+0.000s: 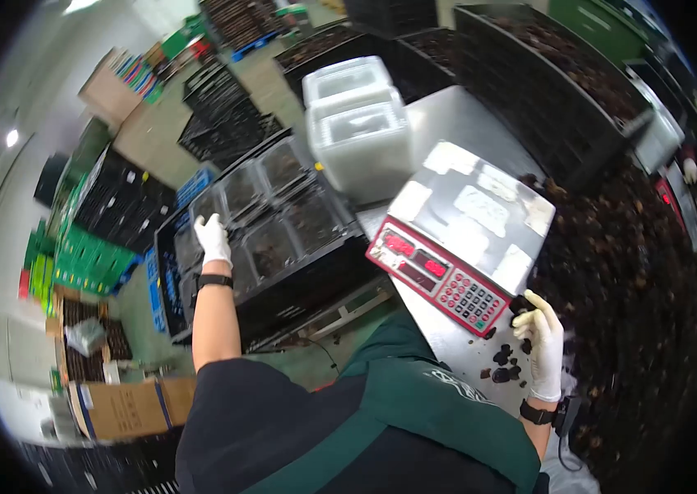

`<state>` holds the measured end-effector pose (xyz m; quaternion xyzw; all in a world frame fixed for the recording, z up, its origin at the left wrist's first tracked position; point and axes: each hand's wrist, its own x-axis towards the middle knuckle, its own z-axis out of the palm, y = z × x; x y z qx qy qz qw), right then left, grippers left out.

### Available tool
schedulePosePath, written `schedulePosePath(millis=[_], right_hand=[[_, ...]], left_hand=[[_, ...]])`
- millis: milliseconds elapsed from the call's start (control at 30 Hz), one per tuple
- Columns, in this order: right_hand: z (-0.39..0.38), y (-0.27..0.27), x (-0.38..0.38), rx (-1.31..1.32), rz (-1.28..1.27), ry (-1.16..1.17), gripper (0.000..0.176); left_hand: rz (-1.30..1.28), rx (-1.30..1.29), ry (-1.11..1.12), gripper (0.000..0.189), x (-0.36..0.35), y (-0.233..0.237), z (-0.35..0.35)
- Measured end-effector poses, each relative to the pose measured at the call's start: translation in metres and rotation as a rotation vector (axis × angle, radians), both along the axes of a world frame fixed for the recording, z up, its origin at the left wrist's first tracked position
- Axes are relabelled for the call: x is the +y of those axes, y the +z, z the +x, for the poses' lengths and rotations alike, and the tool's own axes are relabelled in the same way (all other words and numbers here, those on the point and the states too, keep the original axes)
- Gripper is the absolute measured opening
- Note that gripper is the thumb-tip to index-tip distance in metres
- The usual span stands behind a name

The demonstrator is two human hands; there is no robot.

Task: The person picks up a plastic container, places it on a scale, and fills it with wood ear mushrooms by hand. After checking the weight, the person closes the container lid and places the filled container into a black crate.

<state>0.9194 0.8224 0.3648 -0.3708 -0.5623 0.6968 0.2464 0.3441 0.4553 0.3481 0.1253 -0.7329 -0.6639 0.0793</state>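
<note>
My left hand [213, 240], in a white glove, reaches over a black crate [307, 284] on the left. Its fingers are spread at the edge of a clear plastic box [187, 247], one of several that fill the crate in rows. Dark contents show through some lids. On the right, my gloved right hand [542, 342] hovers beside the lower corner of a red digital scale [447, 272], fingers loosely bent and apart. Small dark brown pieces [503, 375] lie on the metal table [439, 337] near its fingertips. The scale's steel plate carries white patches and its display is lit red.
Nested clear plastic tubs [365, 156] stand behind the scale. A large heap of dark brown pieces [628, 305] covers the right side, below a big black bin [538, 90]. Stacked green crates [89, 255] and a cardboard box [130, 407] stand at the left.
</note>
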Motion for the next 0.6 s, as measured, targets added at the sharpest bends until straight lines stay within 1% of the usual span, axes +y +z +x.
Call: schedulePosePath(millis=[33,67,100,133,167,200,233,267,300,333,367,400,467,533,567,600], right_hand=[[0.007,-0.011,0.003,0.013,-0.034,0.001,0.037],[0.01,-0.019,0.0,0.049,-0.068,-0.039,0.036],[0.012,-0.024,-0.001,0.07,-0.101,-0.047,0.035],[0.012,-0.018,-0.006,0.072,-0.149,-0.069,0.034],[0.017,-0.024,-0.008,0.076,-0.072,-0.028,0.035],[0.019,-0.015,-0.015,0.054,-0.063,-0.027,0.035],[0.022,-0.007,-0.018,-0.043,-0.065,-0.02,0.035],[0.027,-0.006,-0.022,-0.038,-0.059,-0.012,0.034],[0.034,-0.013,-0.026,-0.066,-0.067,-0.027,0.033],[0.041,-0.022,-0.03,-0.063,-0.093,-0.045,0.034],[0.051,-0.025,-0.034,-0.075,-0.108,-0.073,0.034],[0.058,-0.028,-0.037,-0.082,-0.12,-0.089,0.035],[0.074,-0.036,-0.042,-0.083,-0.145,-0.146,0.036],[0.085,-0.047,-0.041,-0.071,-0.192,-0.196,0.036],[0.086,-0.051,-0.036,-0.063,-0.185,-0.215,0.036],[0.085,-0.054,-0.029,-0.091,-0.112,-0.235,0.035]], left_hand=[[-0.044,0.357,-0.18,0.047,0.015,-0.018,-0.027],[-0.223,0.438,-0.33,0.046,0.058,0.026,0.008],[-0.275,0.518,-0.484,0.046,0.103,0.058,0.035],[-0.36,0.717,-0.588,0.048,0.148,0.08,0.062],[-0.456,0.855,-0.728,0.051,0.18,0.093,0.078],[-0.817,1.1,-0.767,0.051,0.207,0.118,0.11],[-0.933,1.263,-0.836,0.05,0.228,0.124,0.122],[-1.082,1.342,-0.925,0.049,0.247,0.121,0.115],[-1.163,1.325,-1.014,0.047,0.259,0.11,0.104],[-1.063,1.097,-1.166,0.04,0.267,0.103,0.107],[-1.101,1.155,-1.14,0.03,0.272,0.095,0.087],[-1.081,1.015,-1.102,0.022,0.276,0.095,0.083],[-1.025,0.89,-1.118,0.016,0.278,0.107,0.081],[-0.992,0.843,-1.151,0.014,0.28,0.112,0.07],[-0.975,0.817,-1.164,0.014,0.281,0.114,0.067],[-1.005,0.815,-1.132,0.014,0.281,0.117,0.064]])
